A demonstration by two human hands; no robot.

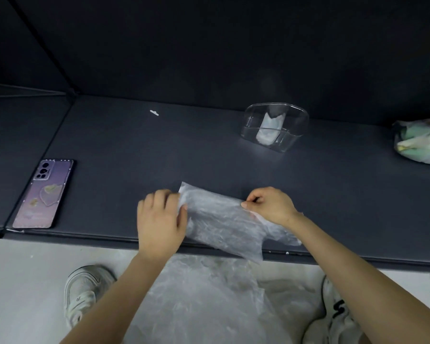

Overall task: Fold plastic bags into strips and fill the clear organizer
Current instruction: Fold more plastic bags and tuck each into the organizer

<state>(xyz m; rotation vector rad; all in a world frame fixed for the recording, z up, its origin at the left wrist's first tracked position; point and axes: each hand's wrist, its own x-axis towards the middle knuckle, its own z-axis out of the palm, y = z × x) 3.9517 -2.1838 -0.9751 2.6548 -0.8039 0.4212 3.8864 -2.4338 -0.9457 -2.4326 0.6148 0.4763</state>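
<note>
clear organizer [274, 126] stands upright on the dark table [134, 150], toward the back. one folded white strip [268, 129] stands inside it, leaning a bit, about the middle of the box.

plastic bag [224, 219], translucent and crinkled, lies flat on the table well nearer the person than the organizer and a little left of it. it is partly folded into a wide band slanting down to the right, and its near end overlaps the table's front edge.

left hand [159, 222] is at the bag's left end, the end farther from the organizer. back of hand up, fingers curled over the bag edge, thumb lying on top of the plastic, gripping it.

right hand [268, 206] is at the bag's far right edge, almost straight in front of the organizer, well apart from it. thumb and forefinger pinch the plastic edge, other fingers tucked in. the bag spans between the two hands.

more crumpled clear plastic [196, 306] lies below the table edge between two light shoes [85, 294]; cannot tell if it is the same bag.

phone [44, 194], purple back up, far left of the organizer. bundle of printed bags [420, 142] to the organizer's right, at the frame edge. small white tab [154, 112] left of the organizer.
</note>
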